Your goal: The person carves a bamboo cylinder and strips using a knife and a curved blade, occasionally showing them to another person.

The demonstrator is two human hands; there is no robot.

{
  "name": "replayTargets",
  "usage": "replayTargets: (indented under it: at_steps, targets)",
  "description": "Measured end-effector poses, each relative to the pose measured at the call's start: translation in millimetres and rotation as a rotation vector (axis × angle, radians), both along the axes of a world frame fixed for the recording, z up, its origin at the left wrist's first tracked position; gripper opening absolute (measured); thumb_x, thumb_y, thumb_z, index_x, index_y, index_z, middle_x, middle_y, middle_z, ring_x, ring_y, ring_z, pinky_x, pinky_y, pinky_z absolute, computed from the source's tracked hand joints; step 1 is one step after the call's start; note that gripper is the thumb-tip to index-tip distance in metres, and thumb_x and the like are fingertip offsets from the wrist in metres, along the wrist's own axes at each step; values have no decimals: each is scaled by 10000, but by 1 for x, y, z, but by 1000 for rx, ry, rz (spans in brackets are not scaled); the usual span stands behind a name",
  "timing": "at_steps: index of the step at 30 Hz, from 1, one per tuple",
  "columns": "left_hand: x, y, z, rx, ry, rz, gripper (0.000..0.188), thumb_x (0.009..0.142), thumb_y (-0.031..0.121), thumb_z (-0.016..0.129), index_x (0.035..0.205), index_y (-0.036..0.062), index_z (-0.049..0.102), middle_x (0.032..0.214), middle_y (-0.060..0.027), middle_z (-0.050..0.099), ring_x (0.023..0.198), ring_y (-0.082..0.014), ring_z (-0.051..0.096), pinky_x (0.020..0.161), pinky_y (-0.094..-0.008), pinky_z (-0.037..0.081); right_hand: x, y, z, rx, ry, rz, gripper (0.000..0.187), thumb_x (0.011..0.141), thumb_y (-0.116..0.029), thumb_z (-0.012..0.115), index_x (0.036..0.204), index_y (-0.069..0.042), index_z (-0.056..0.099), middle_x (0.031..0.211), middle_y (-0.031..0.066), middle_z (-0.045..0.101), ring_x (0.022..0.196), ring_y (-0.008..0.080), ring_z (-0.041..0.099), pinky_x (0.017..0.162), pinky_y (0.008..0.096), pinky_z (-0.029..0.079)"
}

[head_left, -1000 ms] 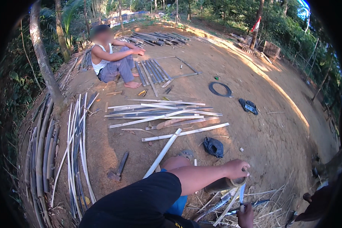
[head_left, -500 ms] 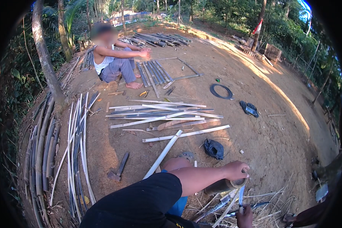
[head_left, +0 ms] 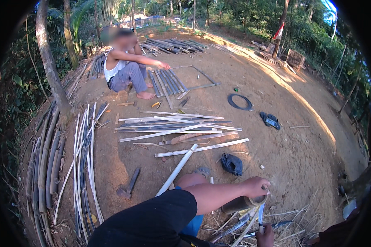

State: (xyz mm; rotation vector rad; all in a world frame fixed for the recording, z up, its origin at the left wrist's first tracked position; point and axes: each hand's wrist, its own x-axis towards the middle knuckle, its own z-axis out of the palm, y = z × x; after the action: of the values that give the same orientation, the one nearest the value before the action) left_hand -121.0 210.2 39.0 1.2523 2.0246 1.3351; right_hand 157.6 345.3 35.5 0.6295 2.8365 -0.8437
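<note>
My left hand (head_left: pixel 256 187) is closed at the open end of a dark bamboo tube (head_left: pixel 237 203). Its fingers curl inward, and what they grip is hidden. Below it, my right hand (head_left: pixel 265 236) is wrapped around the light handle of a knife (head_left: pixel 261 214). The blade points up toward the tube's end, close under my left hand. Beside the blade, a pale bamboo strip (head_left: pixel 245 231) slants down to the lower edge. Thin shavings (head_left: pixel 292 224) lie around my right hand.
Split bamboo strips (head_left: pixel 181 127) lie ahead, with a hammer-like tool (head_left: pixel 130 184) and a black bag (head_left: pixel 231 164) nearer. Bamboo poles (head_left: pixel 45 164) line the left. Farther off, another person (head_left: pixel 130 68) sits beside a slatted frame (head_left: pixel 167 81). Wire coil (head_left: pixel 240 102) and sandals (head_left: pixel 270 120) lie right.
The seated person has leaned forward and lowered a hand toward the slatted frame. My two hands have stayed almost in place, with the knife still near the tube's end.
</note>
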Motion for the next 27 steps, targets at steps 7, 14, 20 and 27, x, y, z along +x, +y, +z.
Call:
replayTargets:
  at_steps: [7,14,20,27]
  targets:
    - [-1,-2,-1,-5,11,4,518,897,380,724,1255,11,662,1208,-192,710,1167,-348,662,1012,-419,497,-3,-6,5,42,-72,-32,494,945,-397,625,1320,-81,565,1255,269,627,1150,491,591,933,550,484]
    - [-3,5,-9,131,19,-2,267,943,202,574,1111,13,662,1110,-181,714,1093,-351,670,935,-422,510,0,5,-19,-57,80,-85,424,826,-215,702,1177,-22,565,1038,248,669,959,432,660,831,494,523]
    - [0,10,-13,214,20,29,167,955,166,508,956,27,601,952,-165,676,960,-373,654,835,-453,494,-2,-9,11,23,-34,-49,481,961,-389,612,1304,-53,585,1215,303,639,1124,505,599,935,545,486]
    - [1,10,-12,204,44,8,192,967,193,513,991,37,623,978,-173,687,982,-382,659,843,-457,501,2,-4,3,-9,23,-24,447,976,-356,609,1272,-21,591,1162,306,663,1083,485,632,907,522,506]
